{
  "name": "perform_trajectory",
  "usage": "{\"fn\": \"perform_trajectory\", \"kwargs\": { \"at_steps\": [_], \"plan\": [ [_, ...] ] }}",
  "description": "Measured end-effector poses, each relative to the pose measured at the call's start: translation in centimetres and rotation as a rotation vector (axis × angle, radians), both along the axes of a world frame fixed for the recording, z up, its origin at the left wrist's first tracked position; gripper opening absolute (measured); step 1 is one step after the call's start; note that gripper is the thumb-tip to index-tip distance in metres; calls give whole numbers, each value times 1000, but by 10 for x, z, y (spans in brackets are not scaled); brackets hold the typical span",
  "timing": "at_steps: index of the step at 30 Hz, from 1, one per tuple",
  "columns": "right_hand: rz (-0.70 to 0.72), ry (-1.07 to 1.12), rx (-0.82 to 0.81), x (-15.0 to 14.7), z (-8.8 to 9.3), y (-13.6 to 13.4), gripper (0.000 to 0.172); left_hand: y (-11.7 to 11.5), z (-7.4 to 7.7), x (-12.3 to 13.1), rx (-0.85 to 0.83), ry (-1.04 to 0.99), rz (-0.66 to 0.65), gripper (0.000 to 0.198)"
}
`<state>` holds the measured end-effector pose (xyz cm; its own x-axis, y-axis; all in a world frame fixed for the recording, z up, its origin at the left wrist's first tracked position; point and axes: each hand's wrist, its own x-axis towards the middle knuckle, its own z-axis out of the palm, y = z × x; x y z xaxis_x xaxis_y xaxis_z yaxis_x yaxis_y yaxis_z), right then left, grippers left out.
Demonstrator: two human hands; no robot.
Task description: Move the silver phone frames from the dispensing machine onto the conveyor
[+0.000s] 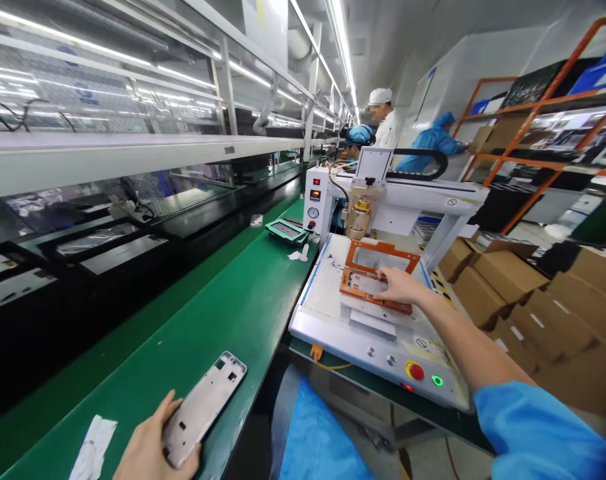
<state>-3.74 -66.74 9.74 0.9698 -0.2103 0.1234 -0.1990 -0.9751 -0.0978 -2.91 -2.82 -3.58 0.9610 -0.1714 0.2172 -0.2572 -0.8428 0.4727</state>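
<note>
Okay, on my head feed the left hand (150, 445) has the pale phone frame (207, 408) pinched across its near end, thumb on one long edge, fingers on the other, over the green bench (223, 293); whether frame and bench touch, I can't tell. It looks light, thin and fairly stiff, smooth enough to slip, maybe weakest around its cutouts, so I'd favour those long edges. And over on the machine (327, 327), the right hand (401, 285) reaches into the orange fixture (405, 309), thumb and fingers parted at the panel (367, 283) inside; whether they're pinching it, I can't tell
</note>
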Motion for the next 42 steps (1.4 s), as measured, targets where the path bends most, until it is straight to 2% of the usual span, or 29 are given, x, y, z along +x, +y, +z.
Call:
{"fn": "perform_trajectory", "kwargs": {
  "at_steps": [3, 7, 9, 11, 12, 14, 17, 20, 22, 25, 28, 30, 32, 34, 36, 37, 39, 42],
  "plan": [
    [20, 27, 18, 13, -4, -6, 50, -14, -4, 19, 53, 1, -20, 92],
    [26, 24, -1, 11, 5, -13, 49, -1, -6, 32, 77, -5, 10, 96],
    [5, 6, -18, 4, 14, -7, 47, 5, -4, 30, 97, -10, 54, 95],
    [12, -33, -19, 3, 21, 14, 45, 4, 1, 25, 133, -14, 81, 91],
    [53, -46, -12, 8, 22, 31, 45, 1, 4, 22, 152, -23, 81, 88],
    [244, -15, -11, 28, 17, 82, 45, -5, 12, 18, 176, -48, 64, 80],
    [529, 76, -118, 77, -3, 186, 46, -12, 21, 13, 172, -91, 80, 76],
    [586, 85, -202, 124, -23, 279, 47, -14, 25, 3, 125, -102, 88, 77],
    [553, 55, -170, 139, -33, 318, 47, -13, 26, -3, 45, -96, 57, 73],
    [477, 11, 14, 122, -48, 354, 57, -11, 25, -8, -167, -38, -116, 66],
    [511, 34, 183, 72, -63, 389, 81, -8, 23, -7, -376, 27, -356, 67],
    [523, 24, 194, 42, -71, 415, 95, -4, 21, -7, -474, 21, -368, 59],
    [508, 16, 197, 27, -75, 433, 91, 0, 19, -8, -559, -11, -270, 48],
    [522, 27, 231, 28, -75, 429, 78, 5, 16, -10, -624, -20, -160, 42],
    [567, 23, 298, 35, -68, 390, 74, 12, 10, -9, -662, 2, -86, 46],
    [570, 2, 325, 36, -62, 358, 76, 16, 7, -8, -673, 20, -56, 50],
    [514, -74, 352, 30, -43, 273, 80, 21, 0, -5, -675, 73, -20, 59],
    [242, -116, 242, 15, -8, 135, 68, 22, -11, -2, -634, 142, 16, 73]
  ]
}}
